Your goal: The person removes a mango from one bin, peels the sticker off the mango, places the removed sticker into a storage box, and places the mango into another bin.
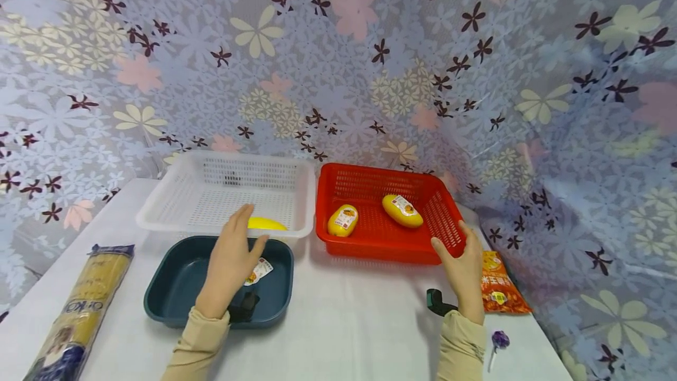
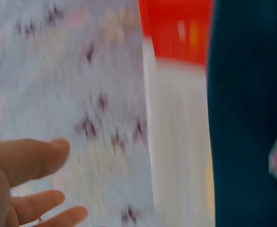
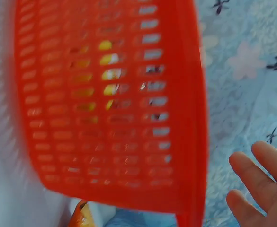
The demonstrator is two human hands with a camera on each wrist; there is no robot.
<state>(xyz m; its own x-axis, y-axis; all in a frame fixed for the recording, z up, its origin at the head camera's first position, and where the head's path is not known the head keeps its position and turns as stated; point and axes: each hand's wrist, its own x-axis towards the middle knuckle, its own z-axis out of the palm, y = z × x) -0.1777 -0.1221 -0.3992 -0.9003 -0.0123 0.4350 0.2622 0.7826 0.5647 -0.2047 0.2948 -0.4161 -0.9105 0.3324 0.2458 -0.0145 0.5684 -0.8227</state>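
Note:
My left hand [image 1: 228, 266] hovers above the dark teal basin [image 1: 174, 278], fingers extended and thumb apart, holding nothing. In the basin lies a white item with a printed label [image 1: 259, 271], partly hidden by that hand. Just beyond, a white perforated basket [image 1: 174, 193] contains a smooth yellow item [image 1: 266, 224], half hidden by its front rim. My right hand [image 1: 464, 266] is beside the front right corner of the red basket [image 1: 381, 254], thumb and fingers spread, with nothing in it. Two yellow mango-like fruits with stickers, one left [image 1: 342, 221] and one right [image 1: 403, 211], lie inside the red basket.
On the far left of the white table [image 1: 338, 334] lies a long pasta packet [image 1: 81, 310]. An orange snack bag [image 1: 502, 287] and a purple lollipop [image 1: 499, 341] lie at the right. A flowered cloth [image 1: 338, 75] hangs behind and along the right side.

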